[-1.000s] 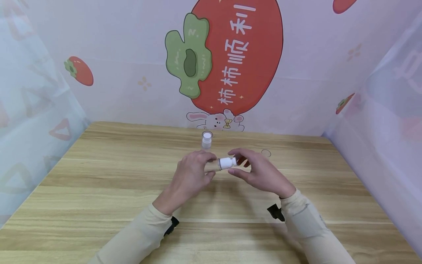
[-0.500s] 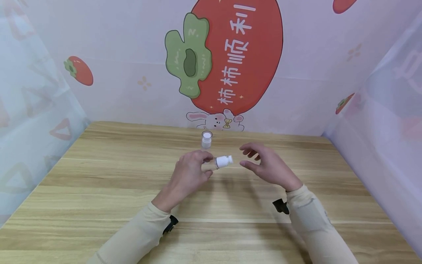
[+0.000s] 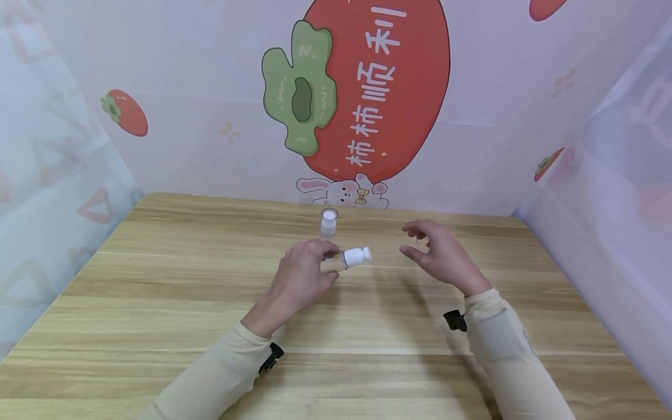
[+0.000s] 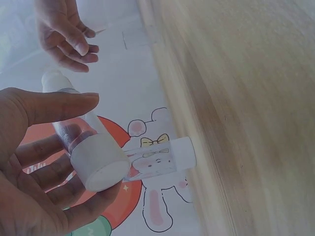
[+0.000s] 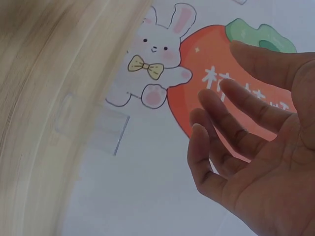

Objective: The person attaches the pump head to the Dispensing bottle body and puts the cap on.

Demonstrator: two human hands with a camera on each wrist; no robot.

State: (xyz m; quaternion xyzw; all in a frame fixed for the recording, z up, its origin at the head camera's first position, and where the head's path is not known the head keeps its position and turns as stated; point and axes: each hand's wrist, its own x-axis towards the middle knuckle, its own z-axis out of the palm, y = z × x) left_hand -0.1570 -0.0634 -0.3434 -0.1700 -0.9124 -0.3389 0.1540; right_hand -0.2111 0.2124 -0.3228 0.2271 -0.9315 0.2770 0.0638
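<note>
My left hand (image 3: pixel 301 274) grips a small clear bottle (image 3: pixel 356 256) with a white pump top. It lies nearly sideways above the table, the top pointing right; the left wrist view shows its white base (image 4: pixel 101 164). Thumb and fingers wrap around its clear body. Apart from it, to the right, my right hand (image 3: pixel 443 256) hovers with fingers loosely bent and nothing in them. Just beyond that hand stands a clear, see-through cap (image 5: pixel 93 125), mostly covered by the hand in the head view. A second similar bottle (image 3: pixel 329 223) stands upright behind the left hand.
The wooden table (image 3: pixel 184 326) ends at a printed backdrop (image 3: pixel 210 157) with a large persimmon and a rabbit. Sheet walls also close off the left and right sides. Black wrist mounts (image 3: pixel 455 320) stick out under the sleeves.
My right hand has moved away from the bottle's white top, to the right and farther back, over toward the clear cap. The left hand shifted slightly left, still gripping the bottle.
</note>
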